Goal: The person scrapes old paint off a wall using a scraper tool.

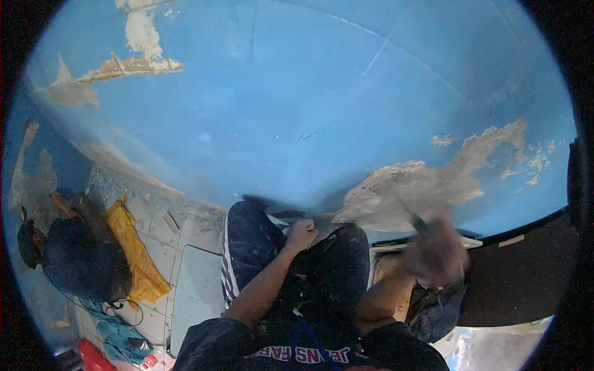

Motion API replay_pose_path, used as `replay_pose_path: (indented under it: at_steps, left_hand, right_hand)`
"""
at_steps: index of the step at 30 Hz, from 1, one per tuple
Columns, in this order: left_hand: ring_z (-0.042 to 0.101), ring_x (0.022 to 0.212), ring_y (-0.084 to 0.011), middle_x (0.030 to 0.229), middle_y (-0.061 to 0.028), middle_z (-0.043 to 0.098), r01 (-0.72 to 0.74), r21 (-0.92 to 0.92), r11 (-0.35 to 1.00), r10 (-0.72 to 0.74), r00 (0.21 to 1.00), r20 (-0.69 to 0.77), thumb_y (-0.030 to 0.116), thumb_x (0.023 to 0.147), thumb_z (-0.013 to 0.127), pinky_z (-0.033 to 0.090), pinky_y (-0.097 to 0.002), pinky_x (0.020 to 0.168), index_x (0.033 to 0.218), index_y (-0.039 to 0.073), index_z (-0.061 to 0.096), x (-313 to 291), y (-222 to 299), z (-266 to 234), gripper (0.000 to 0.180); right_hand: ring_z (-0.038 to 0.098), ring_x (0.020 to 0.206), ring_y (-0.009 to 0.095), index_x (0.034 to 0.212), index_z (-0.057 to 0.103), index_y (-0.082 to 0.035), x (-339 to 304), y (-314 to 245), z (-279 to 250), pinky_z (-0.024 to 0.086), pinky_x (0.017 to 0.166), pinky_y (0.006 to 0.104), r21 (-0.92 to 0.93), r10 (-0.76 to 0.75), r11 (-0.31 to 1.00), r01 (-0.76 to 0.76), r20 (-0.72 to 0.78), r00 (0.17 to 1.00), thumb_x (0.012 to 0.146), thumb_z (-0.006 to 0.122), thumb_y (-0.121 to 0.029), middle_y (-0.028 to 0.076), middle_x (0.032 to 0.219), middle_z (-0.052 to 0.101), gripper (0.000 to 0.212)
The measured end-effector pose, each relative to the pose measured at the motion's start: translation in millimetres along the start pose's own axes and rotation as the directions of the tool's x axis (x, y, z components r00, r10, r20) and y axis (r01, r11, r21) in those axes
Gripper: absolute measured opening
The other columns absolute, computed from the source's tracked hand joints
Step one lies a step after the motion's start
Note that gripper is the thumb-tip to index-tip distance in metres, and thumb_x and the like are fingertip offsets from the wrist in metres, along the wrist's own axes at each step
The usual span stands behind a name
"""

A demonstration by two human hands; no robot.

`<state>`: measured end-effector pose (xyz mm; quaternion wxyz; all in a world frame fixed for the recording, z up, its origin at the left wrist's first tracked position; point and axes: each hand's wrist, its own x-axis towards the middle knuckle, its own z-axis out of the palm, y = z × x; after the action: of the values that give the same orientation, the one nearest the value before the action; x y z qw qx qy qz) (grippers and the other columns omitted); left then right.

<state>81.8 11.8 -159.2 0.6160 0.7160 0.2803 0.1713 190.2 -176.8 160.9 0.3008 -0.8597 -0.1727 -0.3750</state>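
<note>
My right hand (437, 250), smeared by motion, is closed around a scraping tool (419, 221) with a dark handle and a thin, blurred shaft. The shaft points up and left toward a bare grey patch (396, 195) on the blue wall (272, 111); whether its tip touches the wall I cannot tell. Around this patch the paint has a ragged edge. My left hand (302, 235) is curled into a loose fist between my knees, close to the left one, and nothing shows in it.
A pale blue-grey panel (198, 284) lies on the tiled floor (158, 232) at my left. Beyond it are a yellow cloth (133, 253), a dark rounded bag (86, 256) and a teal cloth (114, 331). A dark brown board (520, 272) stands at my right. More paint is peeled off at upper left.
</note>
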Motion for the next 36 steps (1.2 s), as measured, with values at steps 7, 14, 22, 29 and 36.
replay_pose_path:
  at_steps: [7, 14, 22, 29, 36]
  left_hand:
    - [0.048, 0.062, -0.0366, 0.064, -0.0155, 0.037, 0.054, 0.098, 0.994, -0.057, 0.998, 0.021, 0.013, 0.078, 0.069, 0.038, -0.0485, 0.059, 0.071, 0.004, 0.033, -2, 23, -5, 0.037]
    - [0.051, 0.061, -0.0365, 0.062, -0.0156, 0.041, -0.038, 0.207, 0.978, 0.062, 0.992, -0.111, 0.016, 0.083, 0.067, 0.04, -0.0479, 0.059, 0.072, 0.002, 0.042, -3, -5, -10, 0.031]
    - [0.043, 0.056, -0.0285, 0.063, -0.0108, 0.03, -0.047, 0.19, 0.981, 0.06, 0.996, -0.062, 0.015, 0.089, 0.064, 0.036, -0.0461, 0.057, 0.07, 0.006, 0.034, -1, 5, -6, 0.037]
    - [0.05, 0.065, -0.0354, 0.066, -0.0154, 0.045, 0.006, 0.173, 0.985, -0.003, 1.0, -0.018, 0.019, 0.077, 0.068, 0.041, -0.0463, 0.061, 0.071, 0.005, 0.04, -5, 10, 1, 0.032]
    - [0.051, 0.066, -0.0362, 0.068, -0.0147, 0.048, 0.031, 0.137, 0.99, -0.023, 0.998, -0.057, 0.016, 0.077, 0.068, 0.041, -0.0461, 0.061, 0.07, 0.005, 0.04, 3, 2, 5, 0.031]
  right_hand:
    - [0.067, 0.07, 0.025, 0.093, 0.066, -0.008, 31, -2, -20, 0.054, 0.059, 0.0377, 0.824, -0.595, 0.544, 0.159, 0.245, 0.765, 0.088, 0.063, -0.027, 0.008, 0.075, 0.063, 0.02]
    - [0.033, 0.05, 0.011, 0.061, 0.034, -0.015, 7, -79, 51, 0.043, 0.099, 0.0441, 0.992, -0.378, -0.119, 0.029, -0.072, 0.923, 0.098, 0.042, -0.025, -0.002, 0.054, 0.03, 0.04]
    - [0.029, 0.05, 0.011, 0.06, 0.029, -0.015, 16, -65, -16, 0.038, 0.103, 0.048, 0.951, 0.008, -0.29, 0.109, -0.112, 0.994, 0.097, 0.044, -0.026, -0.003, 0.053, 0.026, 0.041]
    - [0.029, 0.051, 0.011, 0.059, 0.025, -0.015, 12, -64, 38, 0.034, 0.106, 0.0504, 0.999, -0.185, -0.019, -0.044, 0.039, 0.982, 0.095, 0.047, -0.026, -0.003, 0.053, 0.024, 0.043]
    - [0.032, 0.051, 0.01, 0.064, 0.038, -0.012, 13, -62, 32, 0.042, 0.094, 0.05, 0.945, -0.063, -0.321, 0.068, -0.094, 0.994, 0.101, 0.043, -0.023, -0.002, 0.053, 0.03, 0.039]
